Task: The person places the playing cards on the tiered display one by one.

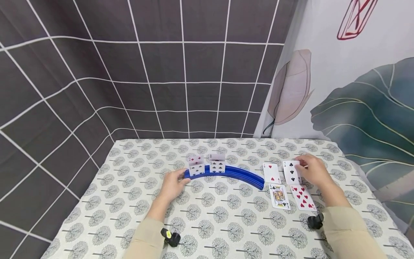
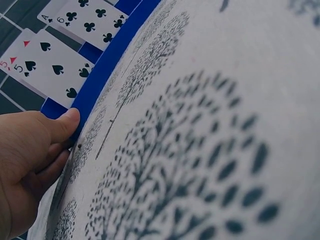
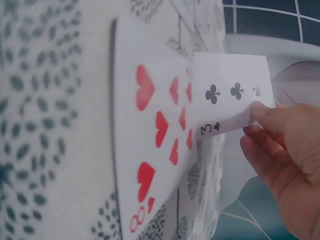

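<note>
A curved blue card holder [image 1: 242, 175] stands on the table, and my left hand [image 1: 171, 185] grips its left end, thumb on the near side. In its slot, a five of spades [image 2: 57, 70] stands before a red five, and a six of clubs [image 2: 95, 22] before an ace. My right hand [image 1: 313, 172] pinches a three of clubs [image 3: 227, 92] by its far edge, tilted up from the table in the right wrist view. Around it lie a two of hearts [image 1: 271, 173], a king of clubs [image 1: 279, 196] and an eight of hearts [image 1: 303, 198], face up.
A tree-print cloth [image 1: 220, 216] covers the table. Behind it hangs a dark curtain [image 1: 161, 72] with white grid lines, and at the right a pale leaf-patterned one [image 1: 323, 72]. Each wrist carries a small black device, such as the one [image 1: 315, 221] at the right.
</note>
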`<state>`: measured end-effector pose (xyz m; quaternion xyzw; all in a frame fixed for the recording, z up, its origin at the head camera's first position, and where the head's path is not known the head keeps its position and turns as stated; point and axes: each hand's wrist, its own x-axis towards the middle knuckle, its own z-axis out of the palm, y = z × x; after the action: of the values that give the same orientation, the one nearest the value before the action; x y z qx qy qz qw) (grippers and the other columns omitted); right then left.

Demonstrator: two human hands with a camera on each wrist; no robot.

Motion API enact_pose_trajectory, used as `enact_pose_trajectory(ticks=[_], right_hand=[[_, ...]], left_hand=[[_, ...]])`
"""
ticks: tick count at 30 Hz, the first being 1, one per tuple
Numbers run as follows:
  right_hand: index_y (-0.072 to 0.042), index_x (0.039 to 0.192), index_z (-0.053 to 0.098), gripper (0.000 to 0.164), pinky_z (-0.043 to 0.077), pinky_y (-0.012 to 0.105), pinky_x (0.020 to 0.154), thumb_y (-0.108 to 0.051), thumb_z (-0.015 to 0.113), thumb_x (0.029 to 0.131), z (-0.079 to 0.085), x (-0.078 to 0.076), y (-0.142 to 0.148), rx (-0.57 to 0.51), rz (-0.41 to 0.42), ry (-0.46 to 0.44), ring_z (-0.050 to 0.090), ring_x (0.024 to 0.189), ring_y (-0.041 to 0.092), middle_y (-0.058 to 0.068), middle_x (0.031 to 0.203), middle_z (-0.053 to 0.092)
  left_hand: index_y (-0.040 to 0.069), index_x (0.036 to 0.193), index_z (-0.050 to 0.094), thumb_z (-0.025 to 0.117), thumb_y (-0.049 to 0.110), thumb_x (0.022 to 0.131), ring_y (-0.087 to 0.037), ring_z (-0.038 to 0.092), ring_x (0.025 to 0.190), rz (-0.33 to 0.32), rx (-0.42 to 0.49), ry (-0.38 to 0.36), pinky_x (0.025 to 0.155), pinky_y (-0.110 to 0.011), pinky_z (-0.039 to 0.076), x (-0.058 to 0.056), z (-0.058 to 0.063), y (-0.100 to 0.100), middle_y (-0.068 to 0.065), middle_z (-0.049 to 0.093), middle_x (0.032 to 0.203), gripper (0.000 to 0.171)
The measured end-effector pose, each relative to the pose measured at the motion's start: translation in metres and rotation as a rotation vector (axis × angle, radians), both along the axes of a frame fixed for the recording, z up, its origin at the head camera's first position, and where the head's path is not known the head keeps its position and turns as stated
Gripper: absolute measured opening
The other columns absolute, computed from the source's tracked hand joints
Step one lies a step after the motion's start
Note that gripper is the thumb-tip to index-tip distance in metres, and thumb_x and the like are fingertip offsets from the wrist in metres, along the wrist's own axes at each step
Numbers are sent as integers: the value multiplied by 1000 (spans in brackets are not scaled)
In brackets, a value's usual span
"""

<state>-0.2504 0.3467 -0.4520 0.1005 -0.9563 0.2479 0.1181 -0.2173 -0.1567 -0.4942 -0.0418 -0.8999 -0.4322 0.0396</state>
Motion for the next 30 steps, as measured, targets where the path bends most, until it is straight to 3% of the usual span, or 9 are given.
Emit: enact_pose_trajectory(ticks=[12, 18, 20, 25, 30], right_hand=[[6, 107, 69, 16, 60, 53, 67, 2, 68, 92, 10, 9, -4, -50, -1, 63, 68, 83, 42, 26, 94, 71], [9, 109, 68, 17, 60, 35, 64, 0, 67, 94, 13, 9, -5, -65, -1, 89, 69, 82, 42, 26, 94, 72], [9, 110, 68, 18, 61, 38, 66, -1, 67, 95, 14, 9, -5, -65, -1, 105, 70, 83, 42, 26, 94, 72], [7, 110, 68, 18, 59, 58, 73, -4, 67, 96, 16, 9, -9, -80, 1, 128, 70, 84, 45, 26, 95, 72], [3, 107, 69, 13, 59, 57, 71, -5, 67, 96, 16, 9, -12, -86, -2, 146, 71, 83, 44, 24, 95, 73]], left_hand=[[3, 134, 63, 76, 11, 89, -31, 70, 108, -6, 3, -13, 105, -47, 51, -1, -2, 0, -15, 73, 116, 48], [2, 132, 64, 77, 9, 88, -32, 70, 107, -15, 4, 7, 104, -48, 52, -1, -3, 0, -16, 73, 114, 46], [3, 132, 64, 77, 10, 88, -31, 70, 108, -11, 1, 4, 106, -48, 51, -1, -3, 0, -15, 73, 115, 46], [3, 133, 64, 76, 10, 89, -31, 70, 109, -9, 9, 1, 107, -49, 50, -1, -3, 0, -15, 73, 115, 46], [0, 132, 63, 76, 9, 89, -32, 70, 107, -16, 6, 18, 105, -49, 51, -1, -2, 0, -17, 73, 115, 46]])
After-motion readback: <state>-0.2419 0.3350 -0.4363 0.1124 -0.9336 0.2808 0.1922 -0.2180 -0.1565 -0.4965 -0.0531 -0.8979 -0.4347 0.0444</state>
